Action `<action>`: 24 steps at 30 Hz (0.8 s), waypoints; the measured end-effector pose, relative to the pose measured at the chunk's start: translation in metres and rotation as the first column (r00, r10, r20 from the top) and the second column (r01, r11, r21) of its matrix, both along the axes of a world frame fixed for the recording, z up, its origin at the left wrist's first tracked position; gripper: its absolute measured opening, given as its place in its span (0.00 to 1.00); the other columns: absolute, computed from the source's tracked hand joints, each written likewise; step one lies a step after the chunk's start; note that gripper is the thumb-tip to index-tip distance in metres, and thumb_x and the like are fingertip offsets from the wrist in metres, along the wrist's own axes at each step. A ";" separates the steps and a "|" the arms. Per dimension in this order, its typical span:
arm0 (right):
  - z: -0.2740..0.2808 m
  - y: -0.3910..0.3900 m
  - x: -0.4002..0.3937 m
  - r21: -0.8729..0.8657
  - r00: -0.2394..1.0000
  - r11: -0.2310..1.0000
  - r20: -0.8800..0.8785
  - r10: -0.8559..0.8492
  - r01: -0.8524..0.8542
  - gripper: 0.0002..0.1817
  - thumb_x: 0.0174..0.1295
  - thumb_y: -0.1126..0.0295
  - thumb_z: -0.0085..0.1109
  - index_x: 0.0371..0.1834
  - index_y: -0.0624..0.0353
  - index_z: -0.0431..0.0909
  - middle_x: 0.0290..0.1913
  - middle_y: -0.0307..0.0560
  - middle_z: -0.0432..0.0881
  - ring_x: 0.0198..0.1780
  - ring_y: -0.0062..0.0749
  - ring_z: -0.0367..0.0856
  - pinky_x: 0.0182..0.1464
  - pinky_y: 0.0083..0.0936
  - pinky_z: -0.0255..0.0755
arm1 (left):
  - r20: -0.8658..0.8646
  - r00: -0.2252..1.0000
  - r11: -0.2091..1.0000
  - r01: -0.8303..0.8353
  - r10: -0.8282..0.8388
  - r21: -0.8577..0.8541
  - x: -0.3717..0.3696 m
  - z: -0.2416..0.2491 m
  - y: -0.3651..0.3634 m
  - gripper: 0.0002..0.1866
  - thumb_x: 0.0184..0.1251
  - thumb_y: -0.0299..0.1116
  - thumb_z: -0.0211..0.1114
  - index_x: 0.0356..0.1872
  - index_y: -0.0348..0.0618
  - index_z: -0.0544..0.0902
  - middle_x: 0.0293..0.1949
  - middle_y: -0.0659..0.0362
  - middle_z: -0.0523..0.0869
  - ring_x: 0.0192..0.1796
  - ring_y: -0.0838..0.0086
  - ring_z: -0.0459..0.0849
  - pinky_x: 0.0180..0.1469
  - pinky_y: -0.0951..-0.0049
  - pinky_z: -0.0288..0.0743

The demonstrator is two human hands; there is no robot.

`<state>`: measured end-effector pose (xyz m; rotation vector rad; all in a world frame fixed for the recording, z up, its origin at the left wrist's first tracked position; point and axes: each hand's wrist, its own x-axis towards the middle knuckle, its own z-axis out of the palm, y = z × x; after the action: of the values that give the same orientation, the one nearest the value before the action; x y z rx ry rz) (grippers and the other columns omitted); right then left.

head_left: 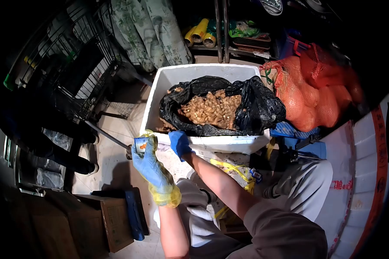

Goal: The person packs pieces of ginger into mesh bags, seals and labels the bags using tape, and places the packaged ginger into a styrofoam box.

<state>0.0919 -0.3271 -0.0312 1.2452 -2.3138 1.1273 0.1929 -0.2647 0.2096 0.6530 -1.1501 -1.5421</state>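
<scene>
My left hand (152,166), in a blue glove with a yellow mesh-like cuff, is raised left of the white foam box (229,143). Its fingers are closed on a small blue-and-white packet (140,142) with an orange mark. My right hand (180,144), in a blue glove, is closed at the box's front rim; whatever it grips is hidden. Inside the box, a crumpled black plastic bag (259,105) lies open around lumpy light-brown pieces (212,108) that look like ginger. A few more pieces lie outside the bag, along the box's left wall.
Orange mesh sacks (315,95) stand right of the box. A wire cart (88,73) and a person's dark-trousered legs (60,151) are at left. Cardboard boxes (116,222) sit at lower left. Yellow straps (242,175) lie below the foam box, and white foam panels (363,164) line the right.
</scene>
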 end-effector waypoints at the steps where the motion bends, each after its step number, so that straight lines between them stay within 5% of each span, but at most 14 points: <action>1: 0.001 0.008 0.007 -0.009 0.997 1.000 -0.080 0.013 -0.013 0.05 0.42 0.75 0.49 0.15 0.52 0.70 0.16 0.45 0.72 0.22 0.33 0.73 0.24 0.26 0.64 | 0.019 1.000 1.000 -0.008 0.008 0.000 -0.003 -0.001 0.001 0.08 0.52 0.23 0.56 0.36 0.35 0.75 0.31 0.62 0.77 0.33 0.81 0.74 0.40 0.83 0.67; 3: 0.003 0.014 0.016 0.228 0.997 0.973 -0.077 -0.016 0.034 0.04 0.42 0.74 0.48 0.14 0.51 0.70 0.16 0.45 0.71 0.22 0.33 0.73 0.25 0.26 0.64 | 0.028 0.999 1.000 0.018 -0.018 -0.022 -0.009 -0.011 -0.002 0.09 0.52 0.23 0.57 0.36 0.34 0.75 0.31 0.61 0.77 0.33 0.81 0.75 0.40 0.84 0.68; 4: 0.002 0.014 0.015 0.107 0.998 0.994 -0.055 0.029 -0.023 0.03 0.41 0.73 0.49 0.15 0.52 0.70 0.16 0.45 0.72 0.23 0.34 0.73 0.27 0.27 0.64 | 0.027 0.999 0.999 0.032 -0.031 -0.029 -0.013 -0.011 0.001 0.09 0.52 0.23 0.57 0.36 0.34 0.75 0.31 0.61 0.77 0.33 0.81 0.75 0.40 0.83 0.68; 7: 0.010 0.026 0.002 0.094 0.989 0.991 -0.096 0.108 -0.099 0.02 0.42 0.73 0.49 0.16 0.53 0.69 0.17 0.45 0.72 0.24 0.35 0.73 0.29 0.27 0.65 | 0.094 0.992 0.994 0.092 -0.086 -0.064 -0.018 -0.022 0.003 0.09 0.52 0.24 0.58 0.36 0.34 0.75 0.31 0.60 0.77 0.33 0.80 0.75 0.40 0.83 0.68; 8: 0.013 0.039 -0.008 -0.092 0.960 0.956 -0.060 0.274 -0.279 0.07 0.46 0.73 0.50 0.29 0.59 0.73 0.22 0.49 0.72 0.27 0.38 0.72 0.30 0.27 0.65 | 0.139 0.984 0.989 0.127 -0.115 -0.081 -0.018 -0.028 0.001 0.09 0.52 0.24 0.58 0.36 0.34 0.75 0.31 0.60 0.78 0.33 0.80 0.75 0.39 0.83 0.68; 9: 0.023 0.054 -0.017 -0.096 0.958 0.954 -0.062 0.279 -0.284 0.07 0.46 0.73 0.50 0.29 0.59 0.73 0.22 0.49 0.72 0.27 0.38 0.72 0.30 0.27 0.65 | 0.139 0.984 0.989 0.122 -0.110 -0.087 -0.021 -0.029 0.002 0.09 0.52 0.24 0.58 0.36 0.34 0.75 0.31 0.60 0.78 0.33 0.80 0.75 0.39 0.83 0.68; 13: 0.062 0.122 -0.023 0.080 0.888 0.985 0.450 0.100 -0.151 0.24 0.46 0.64 0.58 0.49 0.55 0.68 0.32 0.55 0.73 0.34 0.41 0.73 0.34 0.31 0.67 | 0.223 0.967 0.987 0.142 -0.123 -0.072 -0.002 -0.049 -0.011 0.09 0.51 0.25 0.61 0.35 0.36 0.74 0.29 0.62 0.77 0.31 0.82 0.74 0.36 0.84 0.68; 15: 0.076 0.159 -0.039 0.200 0.925 0.973 0.379 0.032 -0.116 0.28 0.46 0.57 0.58 0.51 0.56 0.66 0.36 0.53 0.73 0.38 0.39 0.74 0.38 0.35 0.67 | 0.226 0.968 0.993 0.115 -0.104 -0.036 0.002 -0.055 -0.013 0.10 0.51 0.25 0.60 0.35 0.36 0.74 0.29 0.63 0.76 0.30 0.82 0.73 0.36 0.84 0.68; 19: 0.067 0.203 -0.074 0.103 0.987 0.994 0.152 -0.052 0.036 0.20 0.48 0.65 0.57 0.44 0.59 0.71 0.38 0.53 0.76 0.40 0.42 0.74 0.42 0.31 0.68 | 0.216 0.967 0.988 0.148 -0.134 -0.050 -0.006 -0.052 -0.003 0.11 0.51 0.25 0.58 0.37 0.34 0.73 0.29 0.62 0.76 0.31 0.82 0.73 0.36 0.85 0.67; 24: 0.073 0.245 -0.092 0.055 0.961 0.998 0.274 -0.044 0.030 0.19 0.48 0.65 0.57 0.42 0.63 0.71 0.40 0.54 0.76 0.43 0.45 0.73 0.45 0.32 0.66 | 0.112 0.962 0.966 0.256 -0.250 -0.043 -0.027 -0.048 0.018 0.15 0.52 0.26 0.56 0.42 0.30 0.70 0.33 0.59 0.77 0.34 0.80 0.74 0.39 0.83 0.69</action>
<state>-0.0003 -0.0817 0.0421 1.1173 -2.5695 1.3097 0.1662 -0.2471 0.1620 0.5712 -1.3956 -1.6975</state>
